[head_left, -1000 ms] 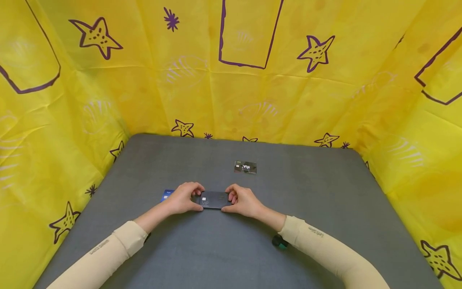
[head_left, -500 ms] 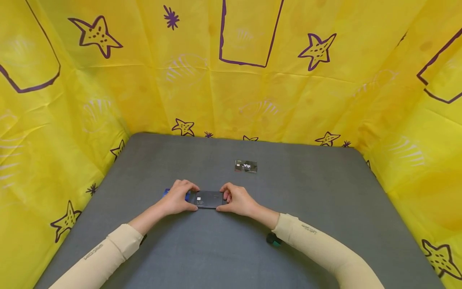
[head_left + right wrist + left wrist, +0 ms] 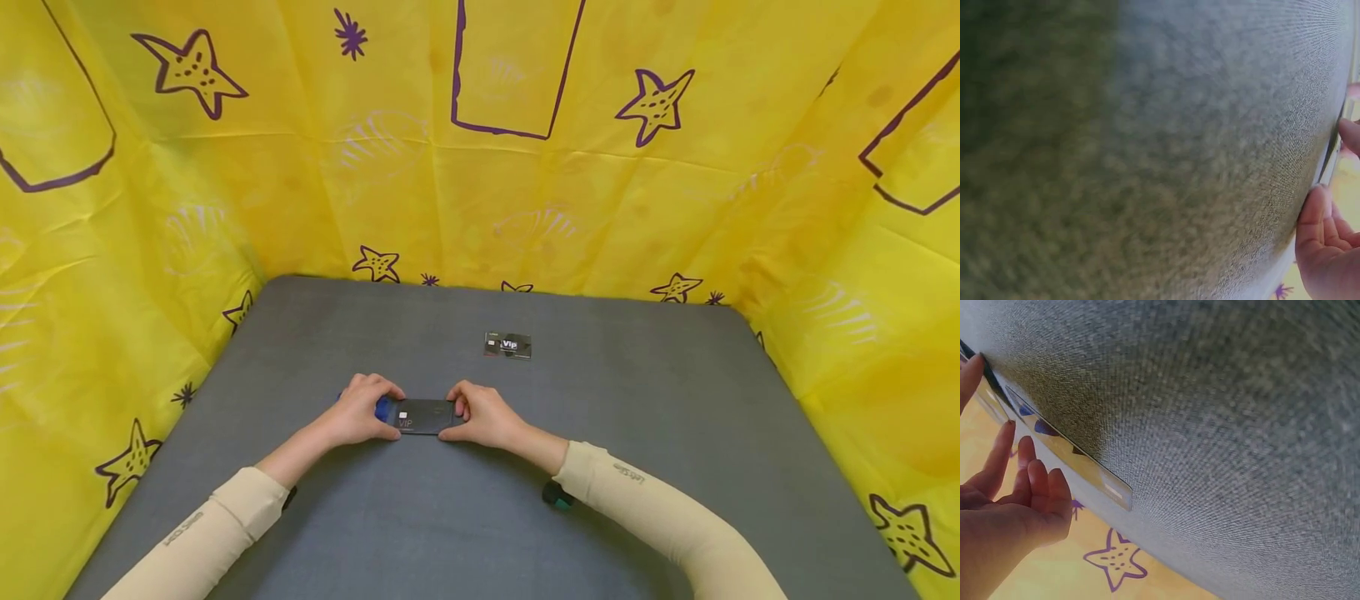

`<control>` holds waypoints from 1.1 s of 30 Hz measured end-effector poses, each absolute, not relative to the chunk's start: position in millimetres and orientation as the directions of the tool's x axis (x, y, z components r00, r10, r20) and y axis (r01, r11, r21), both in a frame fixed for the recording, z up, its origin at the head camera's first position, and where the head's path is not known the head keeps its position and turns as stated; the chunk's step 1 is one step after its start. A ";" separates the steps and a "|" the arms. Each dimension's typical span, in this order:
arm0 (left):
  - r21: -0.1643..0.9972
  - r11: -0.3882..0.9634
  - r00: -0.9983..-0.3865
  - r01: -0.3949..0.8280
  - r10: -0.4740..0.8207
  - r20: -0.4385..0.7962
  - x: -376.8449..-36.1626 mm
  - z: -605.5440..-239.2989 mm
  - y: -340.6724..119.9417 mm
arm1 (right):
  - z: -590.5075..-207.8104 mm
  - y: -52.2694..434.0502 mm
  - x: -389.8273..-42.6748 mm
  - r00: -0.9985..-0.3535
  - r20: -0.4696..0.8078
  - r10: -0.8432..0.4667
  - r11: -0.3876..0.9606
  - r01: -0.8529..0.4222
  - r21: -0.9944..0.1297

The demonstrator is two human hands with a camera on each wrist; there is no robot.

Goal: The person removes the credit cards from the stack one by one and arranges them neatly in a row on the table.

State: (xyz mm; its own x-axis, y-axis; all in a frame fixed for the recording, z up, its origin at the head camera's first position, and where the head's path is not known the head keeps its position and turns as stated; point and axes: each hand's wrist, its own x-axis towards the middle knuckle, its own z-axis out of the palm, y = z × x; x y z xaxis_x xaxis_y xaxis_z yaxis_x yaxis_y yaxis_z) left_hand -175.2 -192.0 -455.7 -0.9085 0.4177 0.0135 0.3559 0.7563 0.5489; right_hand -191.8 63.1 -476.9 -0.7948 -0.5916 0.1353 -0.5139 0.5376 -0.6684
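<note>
A dark, nearly black card (image 3: pixel 422 416) is lying flat on the grey table (image 3: pixel 637 433), in its near middle part, long side running left to right. It is showing a small pale chip near its left end and the letters "VIP" in faint print just below that chip; its face is looking glossy. In the left wrist view the same card (image 3: pixel 1066 453) is appearing edge-on as a thin, shiny strip reflecting yellow and purple from the backdrop.

The left hand (image 3: pixel 358 412) is pinching the card's left end, fingers curled over the far edge and thumb at the near edge. The right hand (image 3: pixel 483 414) is pinching the right end in the same way, so the two hands are sitting apart with the card spanning the gap between them. Both forearms are wearing cream sleeves (image 3: pixel 660 521).

A blue card (image 3: pixel 382 407) is peeking out from under the left hand, touching or lying just under the dark card's left end; which one is on top I cannot tell.

Farther back on the table, well apart from the hands, a second dark card (image 3: pixel 507 345) marked "Vip" in white is lying flat.

A yellow backdrop (image 3: pixel 315 167) printed with purple starfish is enclosing the table on three sides
</note>
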 end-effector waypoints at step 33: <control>0.589 0.744 -0.919 0.316 0.394 -0.004 -175.2 -460.7 -199.0 | -476.9 56.4 -189.6 -0.790 0.136 -0.597 0.569 -0.537 -0.623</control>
